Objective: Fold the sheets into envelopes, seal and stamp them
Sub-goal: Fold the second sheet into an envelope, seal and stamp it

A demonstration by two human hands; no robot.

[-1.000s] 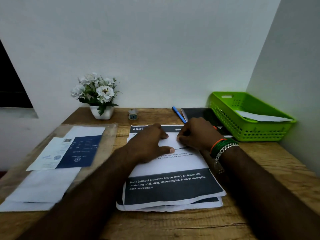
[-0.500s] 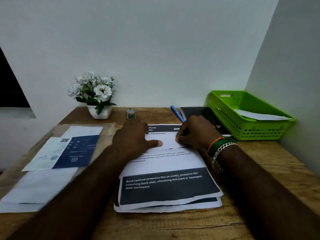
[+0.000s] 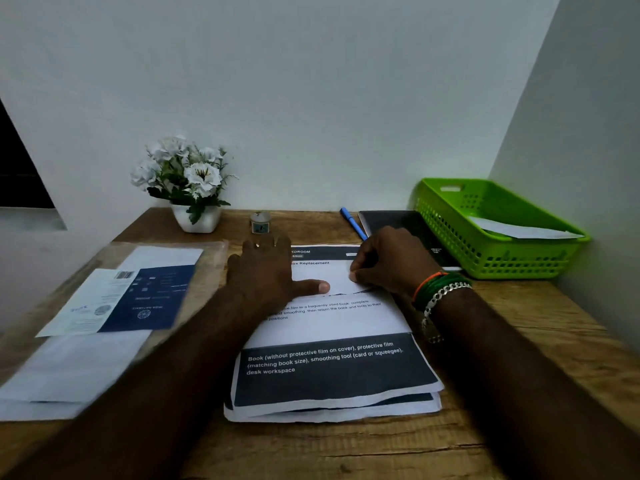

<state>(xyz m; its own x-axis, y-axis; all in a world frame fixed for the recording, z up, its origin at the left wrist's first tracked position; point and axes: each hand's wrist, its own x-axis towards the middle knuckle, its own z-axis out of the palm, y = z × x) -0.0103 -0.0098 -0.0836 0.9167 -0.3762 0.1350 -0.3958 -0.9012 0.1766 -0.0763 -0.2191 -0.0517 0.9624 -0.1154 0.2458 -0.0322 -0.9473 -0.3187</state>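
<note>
A stack of printed sheets [image 3: 329,372] with dark bands lies on the wooden desk [image 3: 346,448] in front of me. On its upper part rests a small folded white sheet [image 3: 337,277]. My left hand [image 3: 266,271] lies flat at the stack's left edge, fingers spread, thumb pressing the fold's left part. My right hand [image 3: 391,261] pinches the folded sheet's right edge with curled fingers. A small stamp [image 3: 260,223] stands at the back, just beyond my left fingers. A blue pen [image 3: 353,223] lies behind the stack.
A white flower pot [image 3: 194,188] stands back left. A green basket [image 3: 498,233] holding a white paper sits back right, beside a dark notebook [image 3: 398,223]. Left of the stack lies a clear plastic sleeve [image 3: 104,306] with blue and white papers.
My left hand has slid left across the folded sheet, from its middle to the stack's left edge. My right hand has kept its pinch on the right edge.
</note>
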